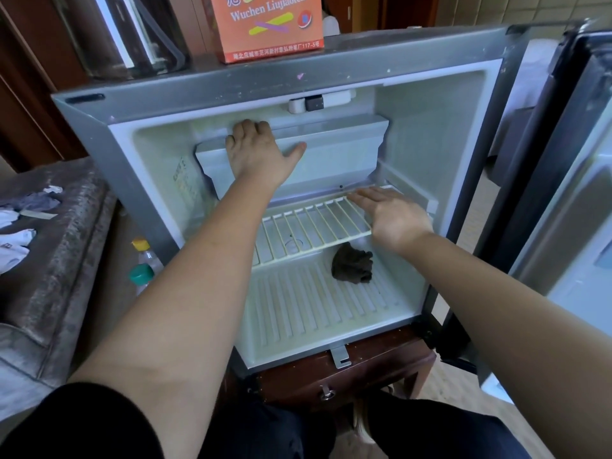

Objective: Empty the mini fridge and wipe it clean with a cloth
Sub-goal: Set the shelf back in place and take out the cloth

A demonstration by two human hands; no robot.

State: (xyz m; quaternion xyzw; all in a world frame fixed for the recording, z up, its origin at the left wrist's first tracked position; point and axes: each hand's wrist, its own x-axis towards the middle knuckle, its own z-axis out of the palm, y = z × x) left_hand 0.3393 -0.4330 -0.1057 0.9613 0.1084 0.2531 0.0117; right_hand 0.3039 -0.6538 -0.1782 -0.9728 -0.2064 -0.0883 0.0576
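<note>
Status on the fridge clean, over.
Left hand hooked on freezer flap, right hand open at wire shelf. Fridge emptied, cloth lying on its floor. Nothing blocking.

I wear a short black sleeve on my left arm. Both forearms are bare. My trousers are dark, nearly black.

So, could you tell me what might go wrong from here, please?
1. The left hand grips the freezer flap by its top edge; a hard tug might crack it.
2. The right hand is open over the wire shelf, which could tip if pushed down at its front.
3. The box stands on top of the fridge and might slide off if the fridge gets shaken.
</note>
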